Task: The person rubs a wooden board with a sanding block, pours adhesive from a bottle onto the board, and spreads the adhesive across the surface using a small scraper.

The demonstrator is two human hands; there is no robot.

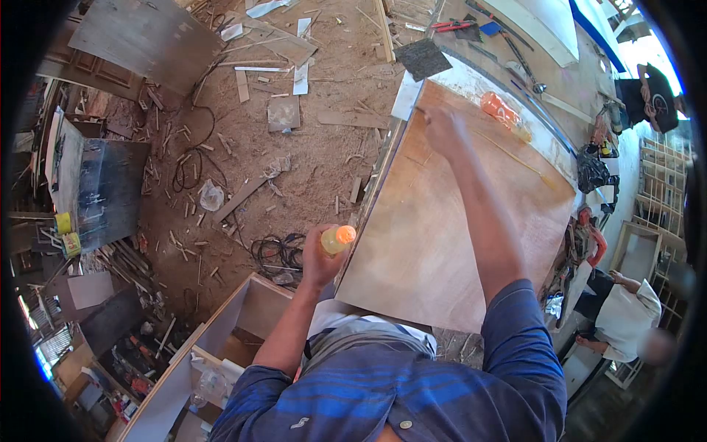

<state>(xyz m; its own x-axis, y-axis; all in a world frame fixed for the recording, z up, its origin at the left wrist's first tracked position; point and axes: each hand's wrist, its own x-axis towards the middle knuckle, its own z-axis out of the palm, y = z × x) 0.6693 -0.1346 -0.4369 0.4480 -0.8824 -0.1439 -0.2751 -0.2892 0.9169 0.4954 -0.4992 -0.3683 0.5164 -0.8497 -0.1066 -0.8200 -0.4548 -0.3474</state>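
My left hand (322, 258) is wrapped around a small bottle (333, 240) with an orange cap and yellowish contents, held up beside the near left edge of a wooden panel (442, 236). My right hand (442, 129) reaches to the panel's far left corner, fingers closed together. Something small and dark shows at the fingertips, too small to name. On the panel's far right part lies a bottle with an orange label (501, 110). A thin yellowish stick (515, 156) lies across the panel nearer to me.
Past the panel's far edge are a dark square piece (422, 59) and red-handled pliers (453, 26). Sawdust and offcuts cover the floor (250, 155), with a black cable (276, 250). An open wooden cabinet (221, 331) stands at lower left. Another person (626, 317) is at right.
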